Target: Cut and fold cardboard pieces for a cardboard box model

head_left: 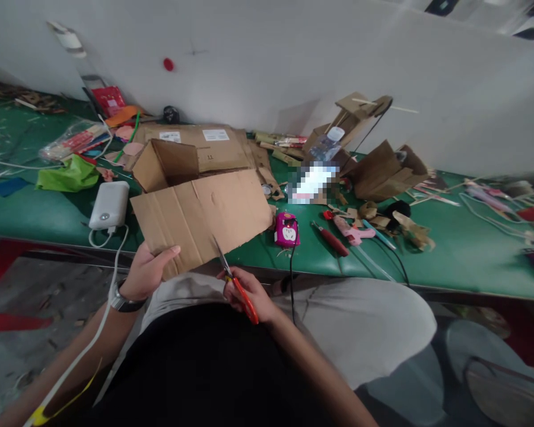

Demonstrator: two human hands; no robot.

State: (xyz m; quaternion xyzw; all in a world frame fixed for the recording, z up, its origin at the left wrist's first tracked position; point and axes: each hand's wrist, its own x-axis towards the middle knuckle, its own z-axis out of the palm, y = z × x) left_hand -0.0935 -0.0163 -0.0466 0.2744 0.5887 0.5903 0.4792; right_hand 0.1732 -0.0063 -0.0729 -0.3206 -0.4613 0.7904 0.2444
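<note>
My left hand [149,270] grips the lower left corner of a flat piece of cardboard [204,213], thumb on top. The cardboard is tilted up over the table's front edge, with crease lines on its left part. In my right hand [251,293] is a pair of scissors [240,293] with red-orange handles. Their blades point up and away, at the cardboard's lower edge near its middle; I cannot tell whether they are cutting into it. Behind the cardboard stands an open cardboard box [158,163], partly hidden by it.
On the green table [249,259] lie a white power bank [109,204] with a cable, a purple socket [287,230], a red-handled tool [331,239] and a pink glue gun [353,231]. Cardboard sheets [222,151] and a paper bag [382,172] stand further back. A black cord crosses the front edge.
</note>
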